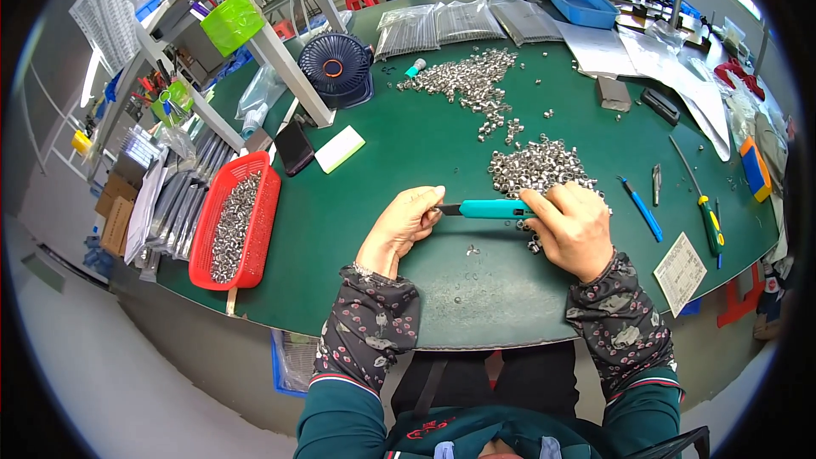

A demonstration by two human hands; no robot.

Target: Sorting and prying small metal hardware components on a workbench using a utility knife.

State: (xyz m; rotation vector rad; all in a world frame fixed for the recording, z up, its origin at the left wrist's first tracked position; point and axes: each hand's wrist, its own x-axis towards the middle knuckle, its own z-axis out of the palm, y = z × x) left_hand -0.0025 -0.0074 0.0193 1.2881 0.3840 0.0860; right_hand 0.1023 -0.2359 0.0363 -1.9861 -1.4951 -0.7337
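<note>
A teal utility knife [493, 209] lies in the grip of my right hand [576, 225], its dark blade pointing left. The blade's tip meets the closed thumb and fingers of my left hand [405, 225]. What those fingers pinch is too small and covered to make out. Just beyond the knife is a pile of small silver metal rings [540, 166], partly behind my right hand. A few tiny metal bits [473, 250] rest on the green table [408, 289] between my forearms.
A red basket [270, 229] of small metal parts stands left. Farther back are a second heap of rings [463, 81], a dark fan [336, 68] and bagged rods [463, 21]. On the right lie a blue pen-like tool [643, 212], a screwdriver [711, 225] and a paper label [680, 274].
</note>
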